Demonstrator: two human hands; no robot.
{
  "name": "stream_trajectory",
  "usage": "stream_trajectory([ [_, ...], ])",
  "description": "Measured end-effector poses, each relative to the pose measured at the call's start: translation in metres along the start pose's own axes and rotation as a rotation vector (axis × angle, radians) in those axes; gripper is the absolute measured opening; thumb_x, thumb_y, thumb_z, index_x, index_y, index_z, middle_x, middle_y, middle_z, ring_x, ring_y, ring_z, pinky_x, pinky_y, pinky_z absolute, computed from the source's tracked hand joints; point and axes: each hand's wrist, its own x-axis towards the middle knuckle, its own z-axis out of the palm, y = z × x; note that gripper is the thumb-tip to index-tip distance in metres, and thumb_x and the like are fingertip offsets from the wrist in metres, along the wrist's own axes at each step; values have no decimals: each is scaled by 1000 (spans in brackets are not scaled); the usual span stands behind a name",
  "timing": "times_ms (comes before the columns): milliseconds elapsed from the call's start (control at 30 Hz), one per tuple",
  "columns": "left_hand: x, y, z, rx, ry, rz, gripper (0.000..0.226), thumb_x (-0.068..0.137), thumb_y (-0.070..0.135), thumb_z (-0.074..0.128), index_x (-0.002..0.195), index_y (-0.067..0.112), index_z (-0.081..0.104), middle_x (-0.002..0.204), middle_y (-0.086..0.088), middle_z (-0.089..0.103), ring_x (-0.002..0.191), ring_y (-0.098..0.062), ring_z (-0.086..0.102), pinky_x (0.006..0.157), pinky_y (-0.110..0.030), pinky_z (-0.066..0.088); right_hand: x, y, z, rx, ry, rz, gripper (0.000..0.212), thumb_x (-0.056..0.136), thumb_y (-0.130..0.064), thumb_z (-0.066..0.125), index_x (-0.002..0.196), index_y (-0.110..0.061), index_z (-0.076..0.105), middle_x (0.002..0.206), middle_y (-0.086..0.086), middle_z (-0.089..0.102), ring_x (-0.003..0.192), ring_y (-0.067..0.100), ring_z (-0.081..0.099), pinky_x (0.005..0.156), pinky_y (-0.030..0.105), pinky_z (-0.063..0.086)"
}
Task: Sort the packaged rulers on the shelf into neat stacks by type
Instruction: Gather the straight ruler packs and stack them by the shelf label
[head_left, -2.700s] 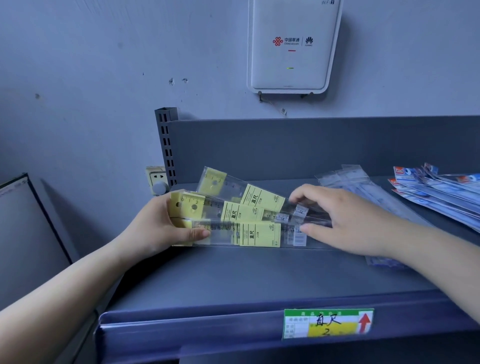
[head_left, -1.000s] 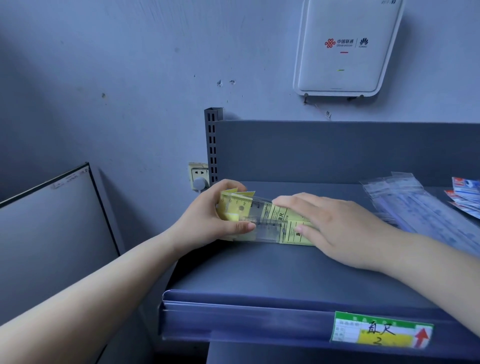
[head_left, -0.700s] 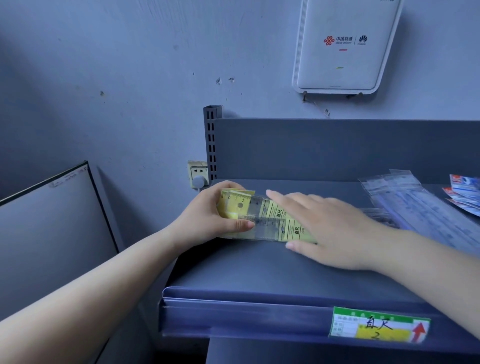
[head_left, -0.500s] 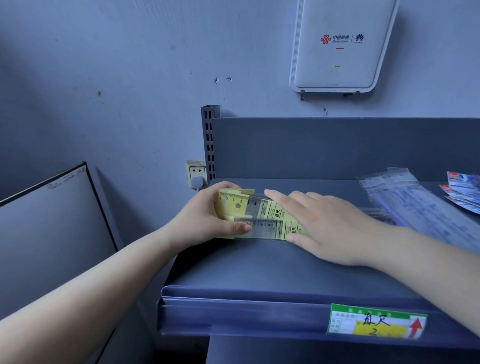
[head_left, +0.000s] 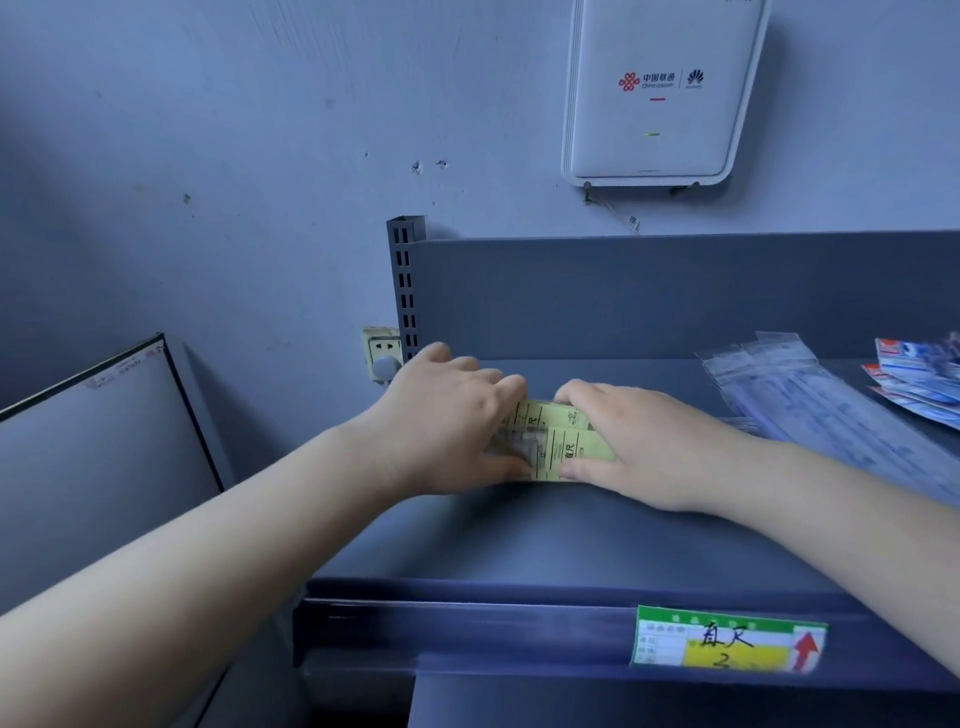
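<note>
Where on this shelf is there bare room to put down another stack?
The front strip between the yellow rulers and the shelf lip is bare, as is the back between both hands and the clear packs. The right end is crowded.

Grey metal shelf (head_left: 545, 535) w/ a raised back panel & slotted upright at its back-left corner. Yellow-label ruler packs (head_left: 558, 441) lie flat on the deck, right under my fingertips, btwn my two hands and mostly covered by them. Well off to the right of my right fingers: fanned pile of clear ruler sleeves (head_left: 810, 405), lying diagonal. Past that, at the far right edge, red/blue printed packs (head_left: 919, 379), partly cut off. Front lip, below my right wrist, carries a green/yellow price tag (head_left: 727, 642) w/ handwriting & red arrow.
</note>
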Motion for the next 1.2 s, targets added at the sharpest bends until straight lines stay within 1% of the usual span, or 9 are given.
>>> stream_trajectory([
  [200,-1,10,3,-36,-12,9,56,82,67,43,112,20,45,109,5,58,103,-21,57,84,-32,37,-1,2,0,5,-7,-17,46,85,-49,57,117,-22,39,105,-7,51,94,17,49,78,32,39],
  [300,0,6,-6,-47,88,12,69,72,72,38,116,20,53,105,5,64,95,-23,62,78,-33,47,-2,3,0,-20,21,-21,48,85,-51,56,117,-20,39,107,-7,51,98,18,51,76,32,39],
  [400,-4,10,2,-72,34,33,56,82,64,45,117,21,50,106,5,61,98,-23,61,78,-32,45,-3,2,1,-35,17,-35,46,86,-51,54,119,-23,38,108,-8,50,95,16,48,76,31,37],
  [500,-3,10,-1,-96,81,52,54,73,62,49,106,21,60,92,6,67,82,-23,66,69,-31,50,-3,2,-1,-70,30,-36,44,86,-50,53,115,-21,38,99,-8,48,85,16,43,73,32,37],
  [633,-9,16,4,-21,-98,18,57,86,65,36,125,24,40,115,8,57,104,-20,57,83,-30,40,-5,3,-4,-62,-54,-51,42,83,-49,56,112,-24,38,102,-8,53,88,17,48,76,34,43],
  [733,-7,13,-2,-41,-53,-40,48,83,61,48,118,29,45,110,9,60,99,-18,59,73,-28,40,-2,3,-6,-81,-72,-67,38,84,-48,56,106,-21,41,87,-4,51,83,20,50,72,35,44],
  [867,-8,1,-9,-246,-28,-174,48,75,54,65,117,35,51,111,16,61,102,-11,57,75,-24,37,5,9,-11,-30,-116,-42,39,85,-47,59,111,-22,44,76,-9,41,73,17,46,64,33,39],
  [1067,-18,-25,-12,-972,342,-593,67,65,35,83,122,33,47,122,18,53,107,-1,52,79,-8,36,10,20,-13,200,6,-17,28,86,-41,61,101,-24,44,76,-11,44,62,7,43,53,23,33],
  [1200,1,-24,-23,-1472,471,-777,91,54,46,83,131,32,36,128,10,50,112,-3,53,80,-17,42,16,24,-30,584,239,-18,25,81,-31,68,98,-22,53,91,-12,65,80,4,62,70,19,48],
])
